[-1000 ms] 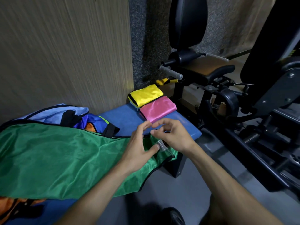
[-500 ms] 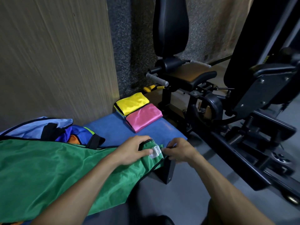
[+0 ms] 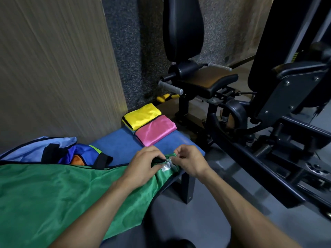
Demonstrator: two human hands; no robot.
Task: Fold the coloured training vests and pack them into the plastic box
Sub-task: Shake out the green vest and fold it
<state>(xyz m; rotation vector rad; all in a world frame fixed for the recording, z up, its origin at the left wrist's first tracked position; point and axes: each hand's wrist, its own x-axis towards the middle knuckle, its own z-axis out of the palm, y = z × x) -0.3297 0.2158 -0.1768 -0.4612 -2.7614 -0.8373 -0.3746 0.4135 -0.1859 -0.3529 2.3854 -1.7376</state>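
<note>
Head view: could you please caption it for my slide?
Both hands, left hand and right hand, pinch the green vest end beside folded pink and yellow vests.

Green vest (image 3: 53, 194) with black edging and a whitish label (image 3: 166, 166), under both hands. Beyond the hands: pink folded vest (image 3: 155, 130), yellow folded vest (image 3: 141, 116), blue bench (image 3: 121, 149). Left of the hands: light blue, royal blue and orange vest pile (image 3: 59, 153) with black trim.

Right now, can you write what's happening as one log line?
left hand: pinches green vest end | right hand: pinches same end | folded: yellow vest, pink vest | box: unseen
</note>
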